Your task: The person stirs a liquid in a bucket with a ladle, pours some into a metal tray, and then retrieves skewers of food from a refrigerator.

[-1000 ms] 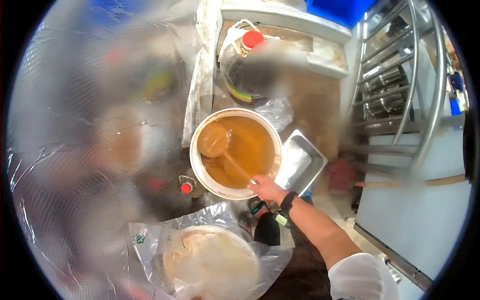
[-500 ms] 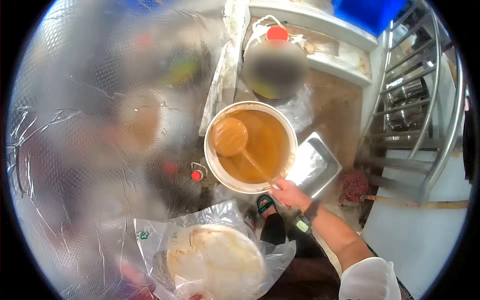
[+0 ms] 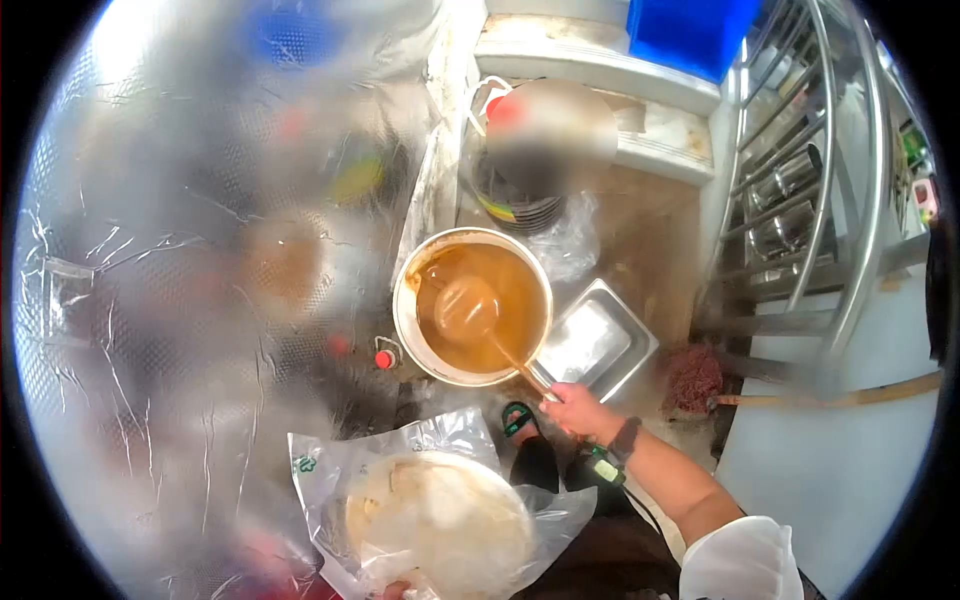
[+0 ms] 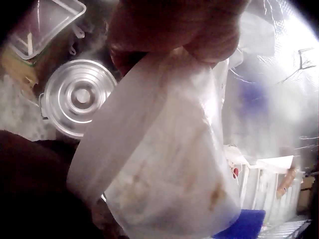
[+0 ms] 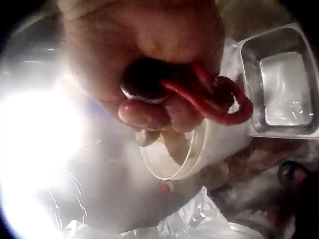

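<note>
My right hand (image 3: 583, 412) grips the handle end of a long ladle (image 3: 467, 308), just outside the near right rim of a white bucket (image 3: 402, 330). The ladle's round bowl is over the middle of the bucket, coated with the same brown liquid (image 3: 520, 290) that fills much of it. From the handle end hangs a red cord loop (image 5: 229, 117). At the bottom edge of the head view, my left hand (image 3: 396, 590) holds a clear plastic bag (image 3: 320, 470) around a round, whitish, stained thing (image 3: 440, 520). In the left wrist view, the fingers curl over its edge.
A steel pan (image 3: 600, 335) lies right of the bucket. Behind it stands a large container (image 3: 520, 205), partly blurred. A red-capped bottle (image 3: 384, 359) is at its left, near a silvery sheet (image 3: 170, 300). Metal rails (image 3: 825, 150) and a broom (image 3: 695, 380) are on the right.
The ladle bowl has come from the bucket's far left side to its middle. My right hand has drawn back with the handle. The left hand still holds the bag.
</note>
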A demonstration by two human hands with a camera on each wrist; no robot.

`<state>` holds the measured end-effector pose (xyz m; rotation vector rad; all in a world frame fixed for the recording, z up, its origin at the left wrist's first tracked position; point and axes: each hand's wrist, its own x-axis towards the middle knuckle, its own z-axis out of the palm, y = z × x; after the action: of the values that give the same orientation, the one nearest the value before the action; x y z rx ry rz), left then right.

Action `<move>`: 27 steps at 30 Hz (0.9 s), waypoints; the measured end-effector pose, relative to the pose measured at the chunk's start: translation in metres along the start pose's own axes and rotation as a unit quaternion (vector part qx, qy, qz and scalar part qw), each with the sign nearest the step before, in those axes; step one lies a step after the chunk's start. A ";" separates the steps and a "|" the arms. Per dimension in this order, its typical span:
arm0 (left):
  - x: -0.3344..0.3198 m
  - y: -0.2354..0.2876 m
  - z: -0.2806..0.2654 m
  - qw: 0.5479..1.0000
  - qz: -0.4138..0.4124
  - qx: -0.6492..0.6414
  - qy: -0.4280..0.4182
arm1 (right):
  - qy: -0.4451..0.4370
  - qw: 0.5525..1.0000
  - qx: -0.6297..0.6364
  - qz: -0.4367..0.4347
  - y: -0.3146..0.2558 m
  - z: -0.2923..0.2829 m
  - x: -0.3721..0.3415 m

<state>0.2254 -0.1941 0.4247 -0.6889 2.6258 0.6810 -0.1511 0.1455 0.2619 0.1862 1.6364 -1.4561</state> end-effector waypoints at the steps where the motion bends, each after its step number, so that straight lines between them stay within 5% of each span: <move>1: -0.008 -0.006 0.009 1.000 0.027 0.012 0.009 | 0.000 1.000 0.002 -0.001 0.010 -0.003 -0.001; 5: -0.022 0.004 0.024 0.998 0.002 -0.034 0.061 | 0.004 1.000 0.001 0.024 0.024 -0.018 -0.023; 7: -0.003 0.060 0.000 0.986 -0.131 -0.094 -0.049 | -0.014 1.000 0.006 0.027 0.015 -0.026 -0.042; 8: -0.004 0.056 0.004 0.986 -0.129 -0.095 -0.048 | -0.012 1.000 0.006 0.025 0.013 -0.030 -0.052; 10: -0.006 0.051 0.014 0.932 -0.315 -0.177 -0.028 | -0.010 0.999 -0.024 0.022 0.005 -0.039 -0.076; 11: -0.006 0.053 0.012 0.932 -0.313 -0.179 -0.027 | -0.012 0.999 -0.035 0.025 -0.006 -0.044 -0.093; 13: 0.000 0.073 0.001 0.989 -0.136 -0.029 -0.058 | -0.013 0.999 -0.017 0.030 -0.008 -0.055 -0.122; 16: 0.003 0.069 0.004 0.992 -0.105 -0.061 -0.044 | 0.003 0.999 -0.029 0.040 -0.023 -0.067 -0.167; 18: 0.003 0.073 0.004 0.985 -0.135 -0.097 -0.043 | 0.020 0.997 -0.063 0.048 -0.015 -0.079 -0.187; 20: 0.007 0.084 0.006 0.976 -0.165 -0.133 -0.042 | 0.046 0.996 0.045 0.059 0.017 -0.087 -0.197; 22: 0.013 0.101 0.001 0.925 -0.314 -0.211 -0.027 | 0.061 0.993 0.046 0.095 0.033 -0.090 -0.198; 25: 0.015 0.110 -0.009 0.958 -0.275 -0.061 -0.058 | 0.117 0.989 -0.031 0.089 0.096 -0.096 -0.167; 26: 0.012 0.103 -0.005 0.955 -0.281 -0.063 -0.064 | 0.174 0.955 -0.240 -0.016 0.125 -0.099 -0.149; 27: 0.010 0.094 -0.001 0.969 -0.233 -0.035 -0.075 | 0.219 0.865 -0.435 -0.124 0.147 -0.101 -0.135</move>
<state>0.1672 -0.1260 0.4555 -1.1744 2.1908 0.6513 -0.0321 0.3335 0.2396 -0.2388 2.6134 -0.7276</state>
